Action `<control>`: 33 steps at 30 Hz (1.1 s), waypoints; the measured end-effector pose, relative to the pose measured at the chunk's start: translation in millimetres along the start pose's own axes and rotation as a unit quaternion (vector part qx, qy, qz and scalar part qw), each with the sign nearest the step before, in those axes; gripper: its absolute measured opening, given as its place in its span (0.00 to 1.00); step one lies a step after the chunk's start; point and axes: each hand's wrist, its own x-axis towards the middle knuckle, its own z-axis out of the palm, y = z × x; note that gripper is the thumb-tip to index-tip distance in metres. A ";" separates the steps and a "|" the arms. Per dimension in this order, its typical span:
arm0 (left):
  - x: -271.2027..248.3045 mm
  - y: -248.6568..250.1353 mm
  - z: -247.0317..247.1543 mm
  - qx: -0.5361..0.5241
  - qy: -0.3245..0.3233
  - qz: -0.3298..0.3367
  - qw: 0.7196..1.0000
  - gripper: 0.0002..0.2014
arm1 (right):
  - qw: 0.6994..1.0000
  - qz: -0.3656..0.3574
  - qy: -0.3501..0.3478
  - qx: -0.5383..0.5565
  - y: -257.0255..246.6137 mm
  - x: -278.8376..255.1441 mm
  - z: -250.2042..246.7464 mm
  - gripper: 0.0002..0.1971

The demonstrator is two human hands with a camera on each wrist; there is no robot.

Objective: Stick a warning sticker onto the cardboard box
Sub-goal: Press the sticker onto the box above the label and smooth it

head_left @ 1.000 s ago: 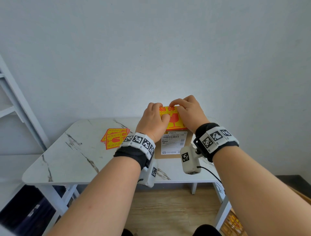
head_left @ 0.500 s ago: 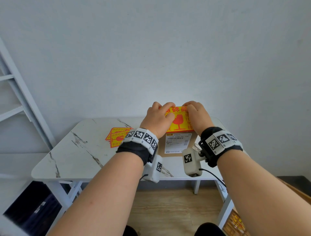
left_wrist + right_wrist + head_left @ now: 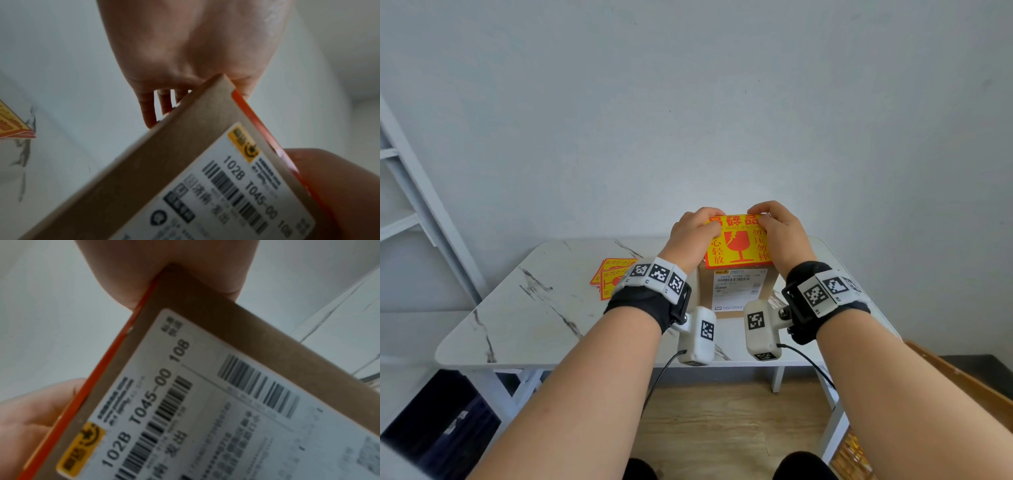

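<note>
**Sticker on box top, both hands at far corners**

Yellow-red warning sticker point(image 3: 738, 245) flat on top of cardboard box point(image 3: 736, 291), centre of frame, on marble table point(image 3: 524, 322). Left hand point(image 3: 690, 236) & right hand point(image 3: 779, 233) curled over sticker's far corners, gripping box edges. White shipping label point(image 3: 738, 289) on box's near face. Spare stickers point(image 3: 611, 277) centre-left on table.
</note>
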 end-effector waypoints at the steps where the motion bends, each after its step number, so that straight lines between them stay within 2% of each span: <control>1: 0.0 -0.8 -0.3 -0.004 0.000 0.001 1.000 0.16 | 1.000 0.002 0.005 -0.008 0.8 0.1 1.0 0.12; 6: -4.0 -2.4 -0.8 0.002 -0.001 0.000 1.000 0.16 | 0.997 0.000 0.031 -0.065 2.9 1.3 2.6 0.14; 13: 0.4 7.6 -11.7 0.042 -0.002 -0.024 0.999 0.17 | 0.993 0.012 0.015 -0.116 1.6 1.9 2.8 0.14; 18: 0.0 -0.5 -10.3 -0.015 -0.020 -0.071 0.997 0.24 | 0.995 0.027 0.003 -0.094 1.8 7.9 3.3 0.17; 20: -1.4 -6.2 -9.5 0.022 -0.021 -0.095 0.995 0.35 | 0.996 0.036 0.002 -0.086 1.8 8.9 2.6 0.20; 21: -2.2 -9.0 -9.0 0.064 -0.015 -0.092 0.994 0.38 | 0.996 0.040 0.002 -0.085 1.4 9.4 2.3 0.21; 23: -5.8 -10.2 -6.8 0.117 0.019 -0.063 0.991 0.36 | 0.995 0.041 -0.007 -0.086 -1.3 9.3 2.9 0.23; 25: -8.3 -8.0 -6.7 0.107 0.044 -0.044 0.992 0.33 | 0.996 0.036 -0.004 -0.081 -3.6 10.8 4.2 0.25; 28: -9.5 -8.4 -6.4 0.076 0.029 -0.049 0.995 0.32 | 0.996 0.030 0.035 -0.079 -2.7 8.7 5.1 0.26; 30: -11.2 -12.4 -2.0 0.099 0.014 -0.029 0.995 0.31 | 0.992 0.012 0.039 -0.115 3.2 3.2 7.1 0.25; 33: -11.8 -16.2 7.1 0.137 0.046 0.019 0.989 0.27 | 0.987 -0.006 0.040 -0.157 10.4 1.6 8.6 0.27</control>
